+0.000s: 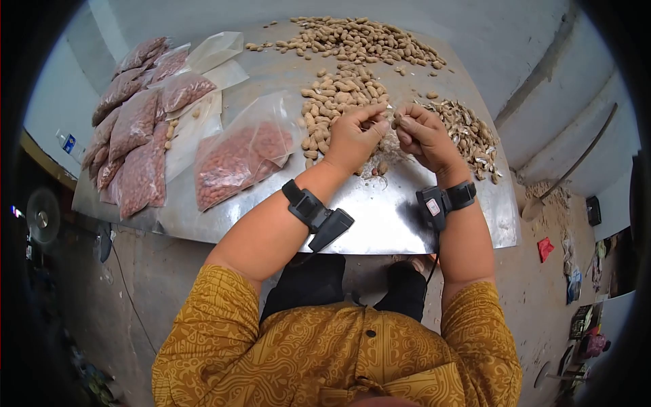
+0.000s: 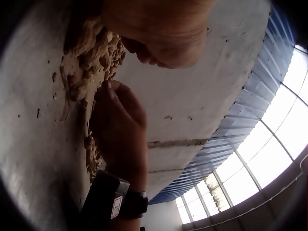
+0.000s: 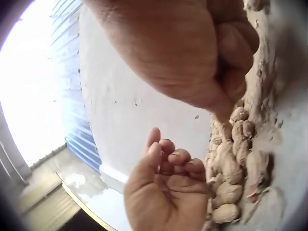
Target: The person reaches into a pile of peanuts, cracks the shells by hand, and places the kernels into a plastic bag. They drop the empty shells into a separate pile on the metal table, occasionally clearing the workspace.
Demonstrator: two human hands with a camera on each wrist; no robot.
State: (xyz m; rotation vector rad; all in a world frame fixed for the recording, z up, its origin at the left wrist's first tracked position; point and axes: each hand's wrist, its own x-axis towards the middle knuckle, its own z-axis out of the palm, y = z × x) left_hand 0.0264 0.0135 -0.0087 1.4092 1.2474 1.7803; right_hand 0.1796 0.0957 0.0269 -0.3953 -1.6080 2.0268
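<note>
My left hand [image 1: 357, 138] is raised over the near edge of the heap of unshelled peanuts [image 1: 336, 98], fingers curled towards the palm. In the right wrist view the left hand [image 3: 166, 192] shows a bare patch of palm; I cannot tell whether its curled fingers hold anything. Just to its right, my right hand [image 1: 428, 139] pinches a small brown peanut [image 1: 397, 121] between thumb and fingertips. The two hands' fingertips are close together but apart. Beneath them lie crumbs and skins [image 1: 390, 150] on the metal tabletop. A pile of broken shells [image 1: 468, 132] lies beside the right hand.
A bag of reddish kernels [image 1: 241, 163] lies left of the hands, with several filled bags [image 1: 139, 129] stacked farther left. More unshelled peanuts [image 1: 359, 39] spread along the back. The bare metal table edge [image 1: 380, 234] is near my body. A shovel [image 1: 534, 207] leans at the right.
</note>
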